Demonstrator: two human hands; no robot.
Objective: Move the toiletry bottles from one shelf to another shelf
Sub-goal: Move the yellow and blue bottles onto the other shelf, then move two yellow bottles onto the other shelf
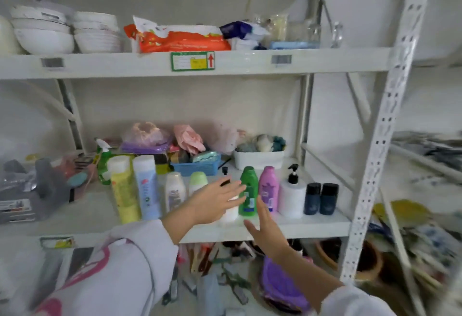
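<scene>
Toiletry bottles stand in a row along the front of the middle white metal shelf (312, 225), which is the biggest thing before me, with a white upper shelf (125, 64) above it holding stacked white bowls (45, 33) and an orange plastic packet (182, 40).

From nine o'clock to three o'clock the row reads: a tall yellow bottle (123, 190), a tall pale blue bottle (147, 188), a small white bottle (175, 191), a small bottle with light green cap (198, 180), a white pump bottle (228, 211) half hidden behind the left hand (215, 203), a green plastic bottle (248, 191), a purple bottle (268, 189), a white bottle with black pump (292, 198) and two dark blue small bottles (321, 199).

The left hand is spread open, fingers in front of the green bottle, gripping nothing. The right hand (267, 230), at six o'clock from the green bottle, is also open and empty.
</scene>
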